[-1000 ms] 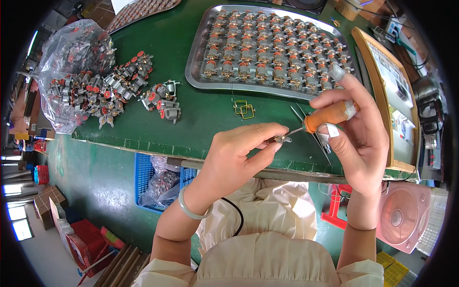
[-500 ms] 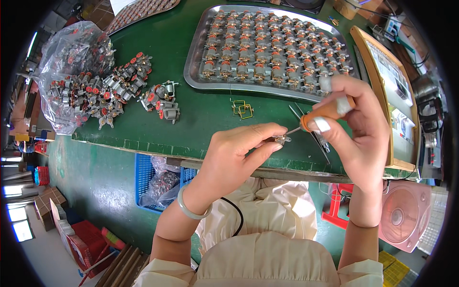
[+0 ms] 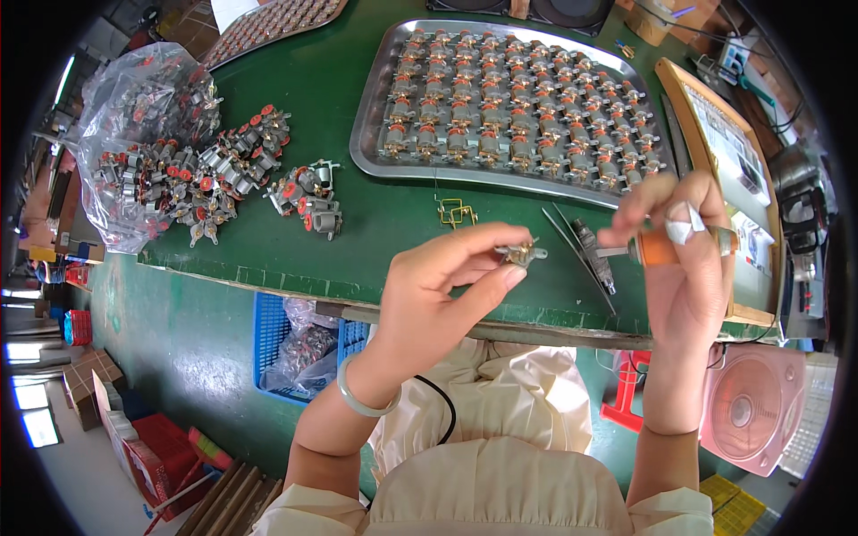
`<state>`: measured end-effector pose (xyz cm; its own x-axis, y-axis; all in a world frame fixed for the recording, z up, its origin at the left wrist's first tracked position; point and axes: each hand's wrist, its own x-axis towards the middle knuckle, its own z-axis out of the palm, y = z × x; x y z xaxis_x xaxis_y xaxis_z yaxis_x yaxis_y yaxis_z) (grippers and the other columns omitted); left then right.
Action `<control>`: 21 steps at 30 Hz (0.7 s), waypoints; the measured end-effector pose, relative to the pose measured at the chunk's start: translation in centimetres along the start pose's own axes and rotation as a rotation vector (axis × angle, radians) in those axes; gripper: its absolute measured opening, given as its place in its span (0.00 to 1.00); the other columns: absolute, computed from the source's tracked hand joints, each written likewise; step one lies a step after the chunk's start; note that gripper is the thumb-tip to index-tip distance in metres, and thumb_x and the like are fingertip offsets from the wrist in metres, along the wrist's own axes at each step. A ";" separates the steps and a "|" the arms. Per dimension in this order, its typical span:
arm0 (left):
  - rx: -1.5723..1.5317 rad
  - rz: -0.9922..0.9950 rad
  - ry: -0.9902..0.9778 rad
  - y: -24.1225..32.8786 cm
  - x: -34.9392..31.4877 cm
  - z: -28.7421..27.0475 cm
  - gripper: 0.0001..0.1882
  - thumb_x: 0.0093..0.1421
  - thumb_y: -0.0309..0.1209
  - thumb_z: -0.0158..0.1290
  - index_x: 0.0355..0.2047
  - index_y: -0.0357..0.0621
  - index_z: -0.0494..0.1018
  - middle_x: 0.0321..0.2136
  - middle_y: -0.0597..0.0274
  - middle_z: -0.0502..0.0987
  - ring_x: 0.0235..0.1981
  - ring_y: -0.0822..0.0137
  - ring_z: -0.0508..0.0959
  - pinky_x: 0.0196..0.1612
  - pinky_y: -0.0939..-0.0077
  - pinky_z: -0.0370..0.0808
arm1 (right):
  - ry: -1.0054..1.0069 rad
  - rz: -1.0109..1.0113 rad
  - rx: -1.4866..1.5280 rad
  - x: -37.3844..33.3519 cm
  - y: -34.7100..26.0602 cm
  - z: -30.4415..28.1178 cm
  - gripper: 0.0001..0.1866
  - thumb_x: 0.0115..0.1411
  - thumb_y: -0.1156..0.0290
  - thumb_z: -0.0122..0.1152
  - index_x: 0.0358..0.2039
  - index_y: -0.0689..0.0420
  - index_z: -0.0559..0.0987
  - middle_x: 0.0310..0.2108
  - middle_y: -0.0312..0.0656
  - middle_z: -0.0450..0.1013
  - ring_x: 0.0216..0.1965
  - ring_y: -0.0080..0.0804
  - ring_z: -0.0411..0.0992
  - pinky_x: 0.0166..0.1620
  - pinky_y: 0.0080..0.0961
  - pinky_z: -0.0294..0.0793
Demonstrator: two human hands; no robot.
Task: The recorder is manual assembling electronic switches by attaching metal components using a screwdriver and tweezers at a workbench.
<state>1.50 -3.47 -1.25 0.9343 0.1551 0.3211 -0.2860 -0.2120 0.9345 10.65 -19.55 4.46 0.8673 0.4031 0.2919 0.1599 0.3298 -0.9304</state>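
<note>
Between the thumb and fingers of my left hand (image 3: 429, 281) is a small metal part with terminal lugs (image 3: 522, 253), held just above the green bench. My right hand (image 3: 686, 281) grips a screwdriver (image 3: 660, 249) by its orange handle, with the shaft pointing left and apart from the part. White wraps cover some of that hand's fingers. Tweezers (image 3: 576, 259) and a dark metal tool (image 3: 593, 255) lie between the hands. Bent yellow wire pieces (image 3: 458, 213) rest beyond my left hand. A metal tray (image 3: 361, 134) bears rows of similar grey-and-orange parts.
Loose parts (image 3: 210, 170) spill from a clear plastic bag (image 3: 103, 98) at the left, with a smaller heap (image 3: 308, 198) beside them. A wood-framed board (image 3: 672, 80) stands at the right. Below the bench edge are a blue basket (image 3: 266, 344) and a pink fan (image 3: 740, 411).
My right hand has drawn the screwdriver away to the right, and its tip has left the small metal part. The part now shows more in my left hand, which stays nearly in place.
</note>
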 end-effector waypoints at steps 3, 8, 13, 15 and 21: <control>-0.487 -0.086 0.063 0.2 0.2 -0.3 0.15 0.57 0.25 0.45 0.44 0.32 0.65 0.38 0.52 0.72 0.36 0.58 0.76 0.39 0.75 0.75 | -0.001 0.264 0.313 -1.6 0.9 0.6 0.09 0.48 0.77 0.51 0.26 0.57 0.60 0.19 0.39 0.63 0.17 0.21 0.60 0.15 0.18 0.63; -0.685 -0.301 0.010 1.2 1.0 -0.1 0.16 0.60 0.30 0.40 0.45 0.32 0.63 0.34 0.51 0.72 0.33 0.56 0.77 0.35 0.73 0.77 | -0.068 0.593 0.305 -3.1 1.7 0.9 0.10 0.52 0.76 0.53 0.34 0.60 0.64 0.16 0.32 0.61 0.12 0.14 0.53 0.13 0.13 0.52; -0.725 -0.321 0.008 1.2 0.7 0.2 0.16 0.60 0.30 0.40 0.45 0.32 0.63 0.34 0.51 0.73 0.30 0.58 0.77 0.32 0.74 0.78 | -0.018 0.473 0.432 -2.8 2.7 2.0 0.13 0.53 0.72 0.55 0.37 0.64 0.67 0.14 0.31 0.61 0.12 0.13 0.54 0.14 0.13 0.52; -0.714 -0.314 -0.008 1.1 0.8 0.5 0.16 0.61 0.29 0.40 0.45 0.32 0.63 0.33 0.51 0.73 0.30 0.58 0.77 0.32 0.74 0.78 | 0.024 0.457 0.430 -2.7 3.0 2.0 0.12 0.53 0.72 0.55 0.36 0.64 0.68 0.14 0.31 0.61 0.12 0.13 0.54 0.14 0.13 0.53; -0.722 -0.301 -0.014 1.3 0.7 0.7 0.15 0.61 0.29 0.39 0.45 0.31 0.63 0.33 0.50 0.73 0.30 0.58 0.77 0.32 0.74 0.78 | 0.047 0.336 0.426 -2.9 3.4 2.2 0.09 0.53 0.75 0.54 0.34 0.64 0.69 0.17 0.33 0.64 0.13 0.14 0.55 0.14 0.14 0.55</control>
<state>1.97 -4.30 0.10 0.9948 0.0933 0.0401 -0.0829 0.5179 0.8514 7.67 -17.72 0.94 0.8593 0.5109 -0.0256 -0.3268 0.5097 -0.7959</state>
